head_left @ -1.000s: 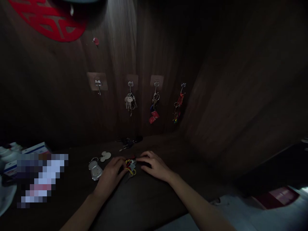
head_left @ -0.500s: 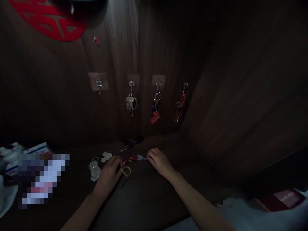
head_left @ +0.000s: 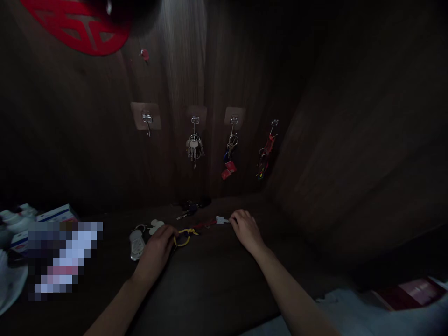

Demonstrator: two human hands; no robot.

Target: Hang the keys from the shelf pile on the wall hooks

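Over the dark shelf, my right hand (head_left: pixel 247 231) is closed, pinching the end of a key with a pale head (head_left: pixel 220 220). A red cord (head_left: pixel 206 225) trails from that key to the left. My left hand (head_left: pixel 159 247) is also closed, its fingertips on a yellow cord loop (head_left: pixel 182 239) that has a knotted end. Cords of both colours run close together between the hands; whether they are joined I cannot tell. Just behind lies a bunch of dark keys (head_left: pixel 191 208). Left of my left hand are pale round tags (head_left: pixel 156 227) and a silver keyring fob (head_left: pixel 137 245).
Metal hooks line the wooden back wall; the leftmost hook (head_left: pixel 148 122) bears nothing. Others hold silver keys (head_left: pixel 194 145), keys with red tags (head_left: pixel 229 169) and a red-corded bunch (head_left: pixel 268 149). White bottles (head_left: pixel 16 219) and a box (head_left: pixel 58 213) stand at left.
My right hand has moved right and slightly away from me with the key, widening the gap between my hands. More of the red and yellow cords now shows, stretched out.
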